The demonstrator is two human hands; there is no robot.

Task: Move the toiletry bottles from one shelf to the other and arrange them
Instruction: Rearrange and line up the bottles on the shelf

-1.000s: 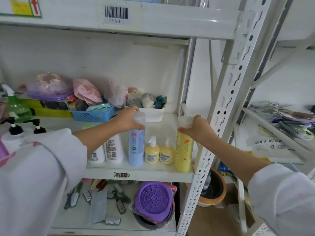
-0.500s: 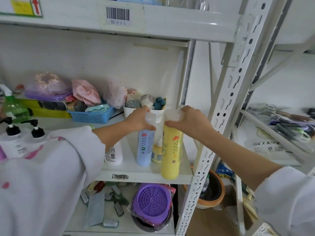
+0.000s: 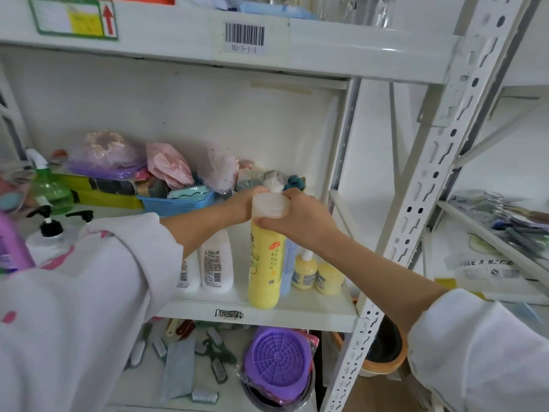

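A tall yellow bottle [image 3: 264, 272] with a clear cap stands at the front of the middle shelf [image 3: 297, 315], and my right hand [image 3: 300, 217] grips its top. Right behind it a blue bottle [image 3: 289, 263] shows only as a thin strip. My left hand [image 3: 243, 203] reaches in behind the yellow bottle's cap, its fingers mostly hidden, apparently still on the blue bottle's top. Two white bottles [image 3: 215, 263] stand to the left, and two small yellow pump bottles [image 3: 304, 270] to the right.
A blue basket [image 3: 175, 205], pink and purple bags and a white tub of cloth items fill the shelf's back. Black-pump bottles [image 3: 49, 233] and a green spray bottle [image 3: 49, 188] stand at left. Brushes and a purple lid [image 3: 279, 356] lie below. A perforated upright [image 3: 416, 227] borders the right.
My right hand has carried the yellow bottle leftwards from the shelf's right end to the front of the blue bottle. My left hand and the blue bottle have shifted right.
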